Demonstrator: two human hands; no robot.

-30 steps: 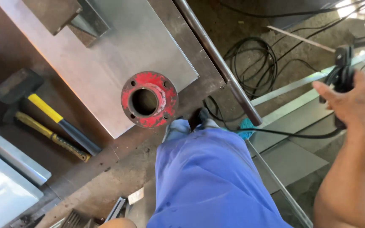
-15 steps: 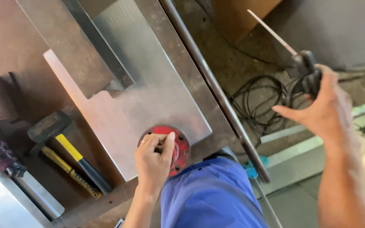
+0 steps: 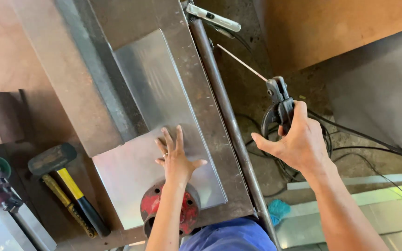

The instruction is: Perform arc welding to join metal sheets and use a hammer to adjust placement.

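The left hand (image 3: 177,158) lies palm down with its fingers spread apart, flat on a bright, bare steel plate (image 3: 136,176) that rests on the rusty brown steel bench (image 3: 210,121), close to the bench's near edge. The plate looks stiff and fairly heavy, with a smooth, slick face and hard cut edges, so it would likely slide under a flat palm rather than lift; the safest hold is probably along a long edge, clear of the corners. Just behind the wrist, at the plate's near edge, sits a round red-painted steel flange (image 3: 152,204) with bolt holes, partly hidden by the forearm. The right hand (image 3: 298,142) is out past the bench's right edge, above the concrete floor, its fingers clamped around the dark handle of a black welding electrode holder (image 3: 279,100), thumb stretched out to the side. A thin grey welding rod (image 3: 243,62) sticks from the holder's tip, angled toward the bench's far right corner, and a black cable (image 3: 368,139) trails off it to the right. Near the bench's left edge lies a sledge hammer with a yellow and black handle (image 3: 68,179), well apart from both hands. A round steel tube (image 3: 229,121) runs along the bench's right edge.
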